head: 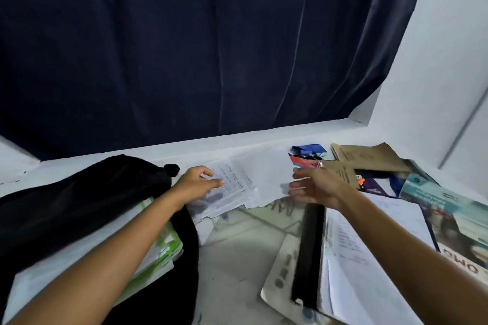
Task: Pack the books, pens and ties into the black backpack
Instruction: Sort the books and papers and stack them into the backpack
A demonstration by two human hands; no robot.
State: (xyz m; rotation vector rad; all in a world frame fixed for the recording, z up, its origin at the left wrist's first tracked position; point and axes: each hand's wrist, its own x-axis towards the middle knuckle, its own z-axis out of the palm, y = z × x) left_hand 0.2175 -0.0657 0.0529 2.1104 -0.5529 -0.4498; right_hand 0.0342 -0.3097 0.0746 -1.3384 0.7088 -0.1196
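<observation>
The black backpack [79,192] lies open at the left, with a green-and-white book [161,248] sticking out of its mouth under my left forearm. A loose stack of printed white papers [245,182] lies in the middle at the back. My left hand [195,182] reaches over the stack's left edge, fingers loosely bent and touching the sheets. My right hand [317,187] hovers at the stack's right edge, fingers spread and relaxed. A black-spined book [309,250] lies below my right hand.
Brown paper-covered books [369,155] and a teal magazine [449,208] lie at the right. A blue-and-red bundle of cloth and pens [307,155] sits by the white ledge [237,142]. A dark curtain [211,47] hangs behind. White sheets [369,258] spread at the right front.
</observation>
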